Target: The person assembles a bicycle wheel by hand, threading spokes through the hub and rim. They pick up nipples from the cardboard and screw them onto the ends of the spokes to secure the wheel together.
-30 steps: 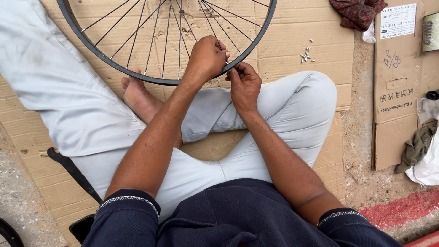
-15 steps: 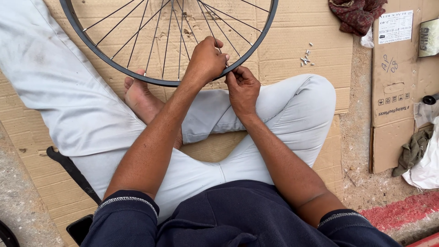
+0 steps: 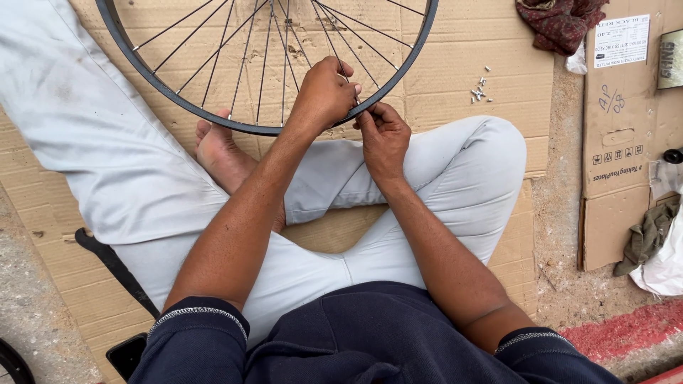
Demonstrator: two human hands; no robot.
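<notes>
While the person sits cross-legged on flattened cardboard (image 3: 491, 85), the bicycle wheel rim (image 3: 235, 126) stands at 12 o'clock in front of the knees, its lower arc just above the bare foot (image 3: 224, 156). The left hand (image 3: 324, 92) is closed around the rim and a spoke (image 3: 334, 57) at about 5 o'clock on the wheel; the right hand (image 3: 383, 135) is pinched shut at the rim's outer edge just beside it, though what its fingertips hold is too small to tell. Judged from this, spoke fitting at the rim is in hand, and the next move calls for a steady rim and fine fingertip turning. Small silver nipples (image 3: 479, 91) lie loose at 1 o'clock. A brown carton (image 3: 615, 178) with a white rectangular label (image 3: 621, 41) lies at 2 o'clock, beside a dark red cloth (image 3: 558, 25).
</notes>
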